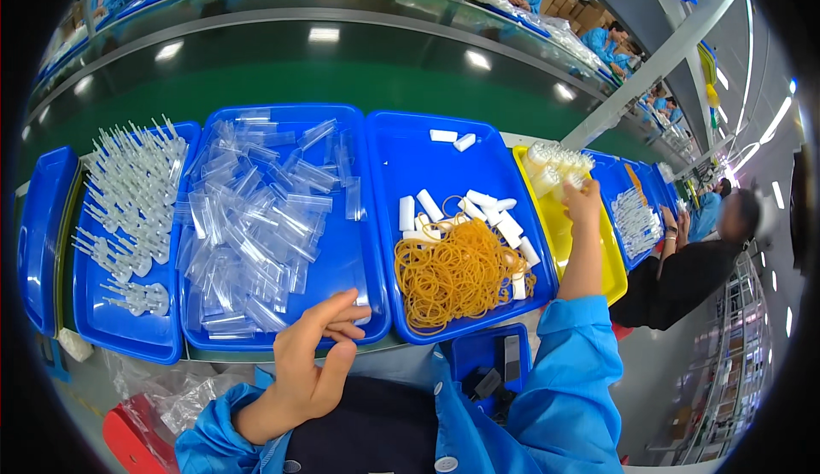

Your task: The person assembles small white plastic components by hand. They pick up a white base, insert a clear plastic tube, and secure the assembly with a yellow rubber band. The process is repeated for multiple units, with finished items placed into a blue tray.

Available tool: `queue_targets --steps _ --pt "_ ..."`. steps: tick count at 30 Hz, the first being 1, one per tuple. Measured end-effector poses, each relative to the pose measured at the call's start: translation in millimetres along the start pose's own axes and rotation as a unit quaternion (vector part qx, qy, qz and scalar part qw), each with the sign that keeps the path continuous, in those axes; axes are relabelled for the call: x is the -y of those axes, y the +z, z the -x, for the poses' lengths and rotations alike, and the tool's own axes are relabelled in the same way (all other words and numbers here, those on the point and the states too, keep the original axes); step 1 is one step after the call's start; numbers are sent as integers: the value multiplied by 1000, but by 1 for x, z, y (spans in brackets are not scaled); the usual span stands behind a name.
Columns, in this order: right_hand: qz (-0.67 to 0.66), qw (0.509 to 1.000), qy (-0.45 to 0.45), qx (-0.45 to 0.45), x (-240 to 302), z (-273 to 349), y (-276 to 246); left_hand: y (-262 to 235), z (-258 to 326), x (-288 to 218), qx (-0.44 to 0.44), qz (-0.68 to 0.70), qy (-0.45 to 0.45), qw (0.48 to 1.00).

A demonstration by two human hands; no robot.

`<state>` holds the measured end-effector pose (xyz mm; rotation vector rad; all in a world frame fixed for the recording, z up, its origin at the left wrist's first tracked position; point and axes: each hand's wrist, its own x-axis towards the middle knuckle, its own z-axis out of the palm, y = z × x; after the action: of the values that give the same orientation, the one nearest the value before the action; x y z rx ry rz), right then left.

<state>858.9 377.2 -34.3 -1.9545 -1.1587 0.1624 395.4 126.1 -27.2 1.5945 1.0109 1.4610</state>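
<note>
My left hand [312, 363] hovers over the near edge of a blue tray of clear plastic tubes [256, 218]. Its fingers are loosely bent, the thumb stands apart, and nothing shows between them. My right hand [584, 202] reaches to the far end of a yellow tray [608, 279], at a cluster of whitish plastic pieces [555, 165]. Those fingers are closed at the cluster's near side; whatever they hold is hidden. Between my hands, a blue tray [427, 166] bears a heap of tan rubber bands [457, 277] and several white cylinders [511, 228].
On the left stands a blue tray of white thin-stemmed parts [137, 184], beside stacked trays [47, 235]. A green conveyor belt [282, 77] runs behind. A metal post [649, 64] slants at right, near a person in black [683, 282]. A small blue bin [517, 346] sits below the table edge.
</note>
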Motion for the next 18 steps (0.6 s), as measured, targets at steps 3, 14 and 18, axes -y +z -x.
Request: queue_targets --steps 3,14,18 --pt "-156 975 90 133 41 32 16 -11 13 0 -46 -18 15 999" --pt "-191 973 -102 78 56 69 -29 -141 56 -26 -373 -546 71 747" --pt "-124 947 -242 171 126 140 -4 -182 73 -21 -408 -554 -85 720"
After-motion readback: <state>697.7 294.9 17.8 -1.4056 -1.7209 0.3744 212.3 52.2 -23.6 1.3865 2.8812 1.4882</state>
